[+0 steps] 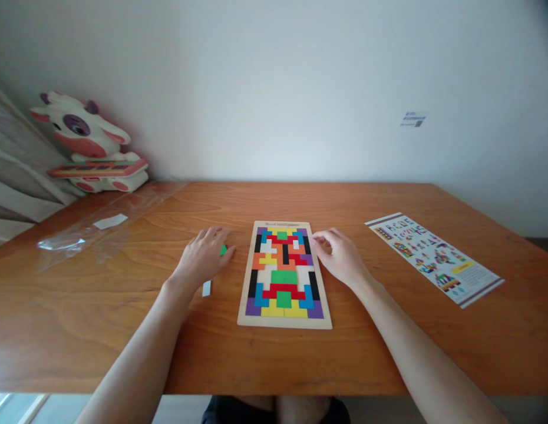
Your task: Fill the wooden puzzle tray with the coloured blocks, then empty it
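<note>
A pale rectangular wooden puzzle board (284, 322), bearing multicoloured flat blocks (284, 277), lies on the brown wooden table (291, 365) between the left hand (205, 254) and right hand (339, 258). The left's fingers spread apart beside a small green piece (223, 250); the right's curl at the board's right edge, grip unclear.

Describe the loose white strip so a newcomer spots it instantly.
On the wooden table, find the colourful puzzle board. Left of it, nearside of the left hand, lies the strip. Unlike the green piece by that hand's thumb, it's white.
</note>
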Tool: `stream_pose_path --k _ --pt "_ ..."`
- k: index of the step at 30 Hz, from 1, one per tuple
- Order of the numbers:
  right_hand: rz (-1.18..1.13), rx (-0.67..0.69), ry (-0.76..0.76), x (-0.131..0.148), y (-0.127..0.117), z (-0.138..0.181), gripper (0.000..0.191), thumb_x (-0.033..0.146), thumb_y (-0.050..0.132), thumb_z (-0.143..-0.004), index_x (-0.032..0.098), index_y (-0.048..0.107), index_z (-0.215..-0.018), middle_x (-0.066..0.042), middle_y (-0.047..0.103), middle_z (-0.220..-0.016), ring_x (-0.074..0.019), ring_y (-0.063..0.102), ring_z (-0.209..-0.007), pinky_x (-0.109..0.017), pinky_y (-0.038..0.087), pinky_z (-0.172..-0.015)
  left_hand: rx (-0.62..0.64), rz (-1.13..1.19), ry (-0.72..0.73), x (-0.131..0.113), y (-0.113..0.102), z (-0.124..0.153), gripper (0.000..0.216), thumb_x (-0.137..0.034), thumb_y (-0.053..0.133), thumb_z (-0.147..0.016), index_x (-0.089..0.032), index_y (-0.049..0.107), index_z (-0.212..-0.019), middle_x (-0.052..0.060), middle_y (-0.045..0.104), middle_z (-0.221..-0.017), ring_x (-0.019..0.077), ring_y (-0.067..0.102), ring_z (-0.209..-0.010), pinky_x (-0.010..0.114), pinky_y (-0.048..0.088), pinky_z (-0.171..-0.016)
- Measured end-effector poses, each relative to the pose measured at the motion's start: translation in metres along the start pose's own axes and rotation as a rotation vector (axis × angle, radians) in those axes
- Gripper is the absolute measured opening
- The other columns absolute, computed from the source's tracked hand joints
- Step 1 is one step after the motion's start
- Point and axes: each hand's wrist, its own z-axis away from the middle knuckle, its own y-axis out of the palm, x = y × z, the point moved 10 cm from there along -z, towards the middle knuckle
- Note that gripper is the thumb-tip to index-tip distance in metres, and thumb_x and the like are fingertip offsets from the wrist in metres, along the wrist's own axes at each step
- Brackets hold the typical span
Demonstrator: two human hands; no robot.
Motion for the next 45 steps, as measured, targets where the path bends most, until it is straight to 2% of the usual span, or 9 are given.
stream_pose_path --k 6,14,18,21,26,31,36,40,45 --pt "0.342 -0.064 0.171 -0.032 -0.009 0.006 0.034 0.039 0.055 -0.093 0.013 0.069 -0.109 -0.019 0.064 -0.103 -0.0339 0.060 -0.097 -0.047 0.048 -0.085 0.163 -0.019 -0.074 0.015 0.019 0.003 0.037 -0.033 0.041 -0.098 -0.017 0.064 -0.122 0.012 0.071 -0.115 0.0304 0.065 -0.107 0.043 0.051 -0.092" --pt "0.305 0.010 0.187 -0.042 0.000 0.006 0.024 0.029 0.056 -0.092 0.015 0.071 -0.105 -0.016 0.066 -0.101 -0.0310 0.061 -0.098 -0.047 0.048 -0.090 0.101 0.036 0.033 -0.002 0.012 -0.002 0.029 -0.028 0.043 -0.099 -0.020 0.069 -0.109 0.010 0.070 -0.105 0.0266 0.066 -0.099 0.037 0.053 -0.085" --pt "-0.021 0.100 0.057 -0.007 0.004 0.001 0.020 0.033 0.061 -0.092 0.019 0.072 -0.100 -0.010 0.067 -0.098 -0.0241 0.064 -0.092 -0.040 0.050 -0.087 -0.080 0.271 0.296 -0.042 -0.011 0.003 0.026 -0.029 0.046 -0.100 -0.020 0.070 -0.105 0.009 0.071 -0.102 0.0229 0.064 -0.096 0.035 0.052 -0.087" --pt "-0.267 0.326 0.043 0.016 0.022 0.006 0.021 0.040 0.064 -0.091 0.022 0.073 -0.092 -0.004 0.067 -0.086 -0.0163 0.061 -0.072 -0.031 0.049 -0.068 -0.046 0.468 0.587 -0.085 -0.020 0.018 0.022 -0.027 0.050 -0.099 -0.019 0.069 -0.106 0.008 0.072 -0.100 0.0199 0.064 -0.093 0.032 0.052 -0.085" --pt "-0.340 0.427 0.044 0.028 0.027 0.012 0.020 0.041 0.071 -0.086 0.022 0.075 -0.090 -0.004 0.069 -0.084 -0.0139 0.055 -0.066 -0.028 0.044 -0.061 -0.019 0.554 0.712 -0.109 -0.025 0.029 0.020 -0.022 0.051 -0.098 -0.019 0.070 -0.104 0.009 0.074 -0.097 0.0199 0.066 -0.092 0.033 0.052 -0.085" --pt "-0.644 0.568 0.339 0.015 0.035 0.020 0.029 0.044 0.063 -0.092 0.019 0.077 -0.095 -0.009 0.076 -0.092 -0.0121 0.055 -0.060 -0.025 0.044 -0.051 0.008 0.668 0.443 -0.089 -0.018 0.017 0.022 -0.028 0.053 -0.096 -0.019 0.072 -0.100 0.006 0.074 -0.082 0.0167 0.066 -0.075 0.027 0.052 -0.070" --pt "-1.063 0.729 0.775 0.011 0.037 0.041 0.033 0.040 0.057 -0.097 0.012 0.072 -0.106 -0.017 0.075 -0.111 -0.0079 0.063 -0.057 -0.015 0.047 -0.043 0.455 1.102 -0.168 -0.062 0.030 0.016 0.039 -0.050 0.060 -0.088 -0.016 0.068 -0.105 0.005 0.075 -0.083 0.0134 0.064 -0.058 0.022 0.047 -0.049" --pt "-1.152 0.833 0.861 0.013 0.040 0.052 0.036 0.038 0.053 -0.099 0.008 0.066 -0.115 -0.021 0.072 -0.116 -0.0147 0.075 -0.071 -0.018 0.061 -0.058 0.602 1.290 -0.272 -0.063 0.028 0.020 0.044 -0.056 0.064 -0.083 -0.014 0.070 -0.093 0.012 0.077 -0.099 0.0100 0.062 -0.057 0.020 0.042 -0.047" --pt "-1.197 0.900 0.876 0.011 0.048 0.057 0.043 0.042 0.049 -0.101 0.007 0.060 -0.123 -0.023 0.066 -0.128 -0.0176 0.077 -0.078 -0.018 0.061 -0.058 0.783 1.387 -0.307 -0.069 0.032 0.032 0.052 -0.061 0.069 -0.077 -0.013 0.072 -0.095 0.015 0.076 -0.107 0.0114 0.066 -0.059 0.020 0.041 -0.047"
